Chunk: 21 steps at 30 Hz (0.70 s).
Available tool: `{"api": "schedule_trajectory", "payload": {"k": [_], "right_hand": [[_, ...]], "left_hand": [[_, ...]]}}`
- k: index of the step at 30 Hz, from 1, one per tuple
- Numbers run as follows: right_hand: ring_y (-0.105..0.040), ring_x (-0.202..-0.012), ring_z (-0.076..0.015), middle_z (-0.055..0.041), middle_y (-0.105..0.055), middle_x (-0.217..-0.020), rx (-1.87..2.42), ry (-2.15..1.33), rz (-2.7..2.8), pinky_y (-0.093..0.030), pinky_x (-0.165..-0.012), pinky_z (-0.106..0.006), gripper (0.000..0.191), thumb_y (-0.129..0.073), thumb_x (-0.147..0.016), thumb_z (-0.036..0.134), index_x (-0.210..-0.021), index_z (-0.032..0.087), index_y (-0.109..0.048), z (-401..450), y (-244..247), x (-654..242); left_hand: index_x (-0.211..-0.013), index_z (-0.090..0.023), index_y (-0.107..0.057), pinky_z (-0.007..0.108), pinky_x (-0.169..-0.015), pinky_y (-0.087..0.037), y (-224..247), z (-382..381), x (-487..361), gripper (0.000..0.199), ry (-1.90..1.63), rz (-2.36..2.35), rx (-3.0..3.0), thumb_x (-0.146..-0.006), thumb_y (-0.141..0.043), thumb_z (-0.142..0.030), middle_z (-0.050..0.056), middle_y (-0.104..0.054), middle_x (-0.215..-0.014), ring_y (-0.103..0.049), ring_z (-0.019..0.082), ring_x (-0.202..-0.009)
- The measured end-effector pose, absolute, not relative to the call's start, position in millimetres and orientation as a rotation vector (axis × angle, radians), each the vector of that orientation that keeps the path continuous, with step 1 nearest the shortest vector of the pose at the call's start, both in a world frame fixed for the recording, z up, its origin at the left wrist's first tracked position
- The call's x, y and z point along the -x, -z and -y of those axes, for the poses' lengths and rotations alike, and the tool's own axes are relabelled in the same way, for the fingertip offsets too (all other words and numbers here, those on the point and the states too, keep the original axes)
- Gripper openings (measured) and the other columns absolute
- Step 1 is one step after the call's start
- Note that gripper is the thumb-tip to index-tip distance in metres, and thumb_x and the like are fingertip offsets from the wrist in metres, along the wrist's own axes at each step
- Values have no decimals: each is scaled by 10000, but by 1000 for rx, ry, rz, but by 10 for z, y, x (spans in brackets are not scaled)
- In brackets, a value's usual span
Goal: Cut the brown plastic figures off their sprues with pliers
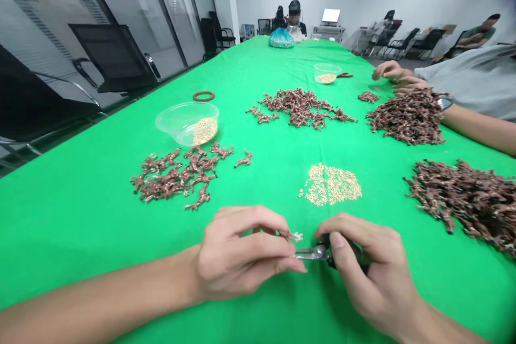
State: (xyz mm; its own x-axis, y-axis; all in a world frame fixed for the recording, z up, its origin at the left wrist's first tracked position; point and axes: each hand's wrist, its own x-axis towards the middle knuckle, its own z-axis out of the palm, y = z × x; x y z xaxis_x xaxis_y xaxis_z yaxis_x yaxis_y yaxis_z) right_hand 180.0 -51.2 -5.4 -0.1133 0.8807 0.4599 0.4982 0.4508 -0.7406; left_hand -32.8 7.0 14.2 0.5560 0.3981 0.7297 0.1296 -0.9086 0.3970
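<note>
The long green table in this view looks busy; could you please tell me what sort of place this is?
It looks like an office meeting room used as a manual workshop, I think: glass partition walls, a long green-covered table, heaped copper-coloured pieces and small pliers.

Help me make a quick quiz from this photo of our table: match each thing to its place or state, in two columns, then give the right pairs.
Things
1. Pliers
2. Clear bowl
3. Brown ring
4. Pale gold heap

Places or states
A. Lying beyond the bowl
B. Gripped in the right hand
C. Spread on the green table near the hands
D. Holding pale gold bits

Pairs: 1-B, 2-D, 3-A, 4-C
</note>
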Motion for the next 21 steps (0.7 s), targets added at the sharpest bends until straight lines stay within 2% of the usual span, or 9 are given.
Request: {"api": "schedule_trajectory", "payload": {"k": [15, 21], "right_hand": [[-540, -547, -105, 9, -599, -633, 1208, -489, 1812, -395, -522, -261, 169, -508, -900, 130, -807, 172, -644, 534, 84, -1821], [-494, -499, -84, 31, -540, -572, 1225, -507, 1817, -357, -494, -239, 218, -493, -914, 150, -756, 172, -642, 521, 60, -1822]], "left_hand": [[-807, -155, -707, 171, -613, -565, -105, -79, 318, 109, -1318, -399, -2455, -799, -793, -222, 51, -719, -777, -683, 102, -606], [-810, -147, -716, 175, -621, -567, -107, -80, 321, 104, -1310, -414, -2485, -803, -788, -221, 60, -715, -781, -684, 105, -608]]}}
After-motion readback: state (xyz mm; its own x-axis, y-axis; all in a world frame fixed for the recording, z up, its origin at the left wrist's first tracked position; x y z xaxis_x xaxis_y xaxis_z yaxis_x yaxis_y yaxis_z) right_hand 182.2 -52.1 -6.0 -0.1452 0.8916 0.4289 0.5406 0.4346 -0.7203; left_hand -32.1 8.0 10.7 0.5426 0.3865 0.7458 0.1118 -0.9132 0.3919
